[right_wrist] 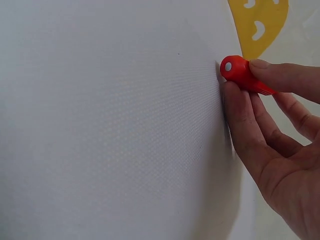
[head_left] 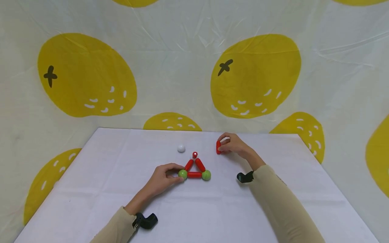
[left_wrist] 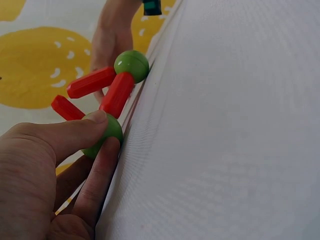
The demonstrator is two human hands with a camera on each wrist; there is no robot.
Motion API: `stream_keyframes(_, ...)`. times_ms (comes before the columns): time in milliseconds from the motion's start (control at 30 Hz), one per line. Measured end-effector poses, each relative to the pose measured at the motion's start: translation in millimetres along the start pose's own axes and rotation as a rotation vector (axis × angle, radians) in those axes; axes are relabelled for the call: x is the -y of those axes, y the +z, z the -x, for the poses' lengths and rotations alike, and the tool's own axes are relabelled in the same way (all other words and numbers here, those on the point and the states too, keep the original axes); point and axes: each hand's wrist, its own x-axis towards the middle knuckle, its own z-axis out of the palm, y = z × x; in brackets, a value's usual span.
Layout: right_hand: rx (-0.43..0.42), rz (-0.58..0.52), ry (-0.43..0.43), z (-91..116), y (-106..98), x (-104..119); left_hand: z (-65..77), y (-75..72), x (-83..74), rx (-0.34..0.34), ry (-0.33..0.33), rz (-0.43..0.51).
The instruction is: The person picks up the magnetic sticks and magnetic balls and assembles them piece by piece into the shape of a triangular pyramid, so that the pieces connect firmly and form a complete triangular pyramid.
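Note:
My left hand (head_left: 164,177) pinches a green ball (head_left: 182,174) between thumb and fingers. A red rod (head_left: 194,174) joins this ball to a second green ball (head_left: 206,175). From the two balls, a left red rod (head_left: 189,165) and a right red rod (head_left: 200,164) slant toward each other, forming a triangle. At their far ends lies another red rod (head_left: 195,155), seen nearly end-on with a pale tip. Farther right, my right hand (head_left: 235,144) pinches a separate red rod (head_left: 218,147); its round silvery end faces the camera in the right wrist view.
A white ball (head_left: 181,148) rests behind the triangle, left of its tip. Everything lies on a white-covered table (head_left: 212,216). Behind it hangs a pale cloth (head_left: 173,74) with large yellow fruit shapes. Black wrist devices (head_left: 146,221) are worn at both sleeves.

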Motion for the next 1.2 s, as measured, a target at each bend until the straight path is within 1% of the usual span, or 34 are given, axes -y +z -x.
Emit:
stream_keyframes(100, -0.014, -0.01, -0.001, 4.0, -0.3, 1.5, -0.1, -0.4, -1.5, -0.004, 0.002, 0.001)
stream_keyframes(233, -0.018, 0.007, -0.005, 12.6, 0.4, 4.5, -0.1, -1.2, -4.0, -0.006, 0.004, 0.006)
stream_keyframes(400, -0.005, 0.049, -0.068, 28.3, 4.9, 10.4, 0.2, -1.4, -4.8, -0.003, 0.001, 0.005)
stream_keyframes(567, 0.006, 0.051, -0.135, 44.4, 13.4, 18.6, 0.9, -1.2, -4.5, -0.009, -0.003, 0.002)
stream_keyframes(800, 0.011, 0.01, -0.189, 64.6, 25.8, 29.9, 1.3, -0.8, -5.1, -0.002, -0.009, 0.008)
stream_keyframes(933, 0.029, -0.003, -0.22, 75.0, 35.1, 39.1, 1.3, -1.2, -5.6, -0.001, -0.008, 0.006)
stream_keyframes(1100, 0.072, -0.05, -0.252, 80.8, 48.2, 48.5, 1.2, -1.3, -5.5, -0.005, -0.012, 0.002)
stream_keyframes(1200, 0.086, -0.062, -0.256, 81.4, 56.6, 52.5, 0.9, -0.9, -5.3, -0.007, -0.015, 0.003)
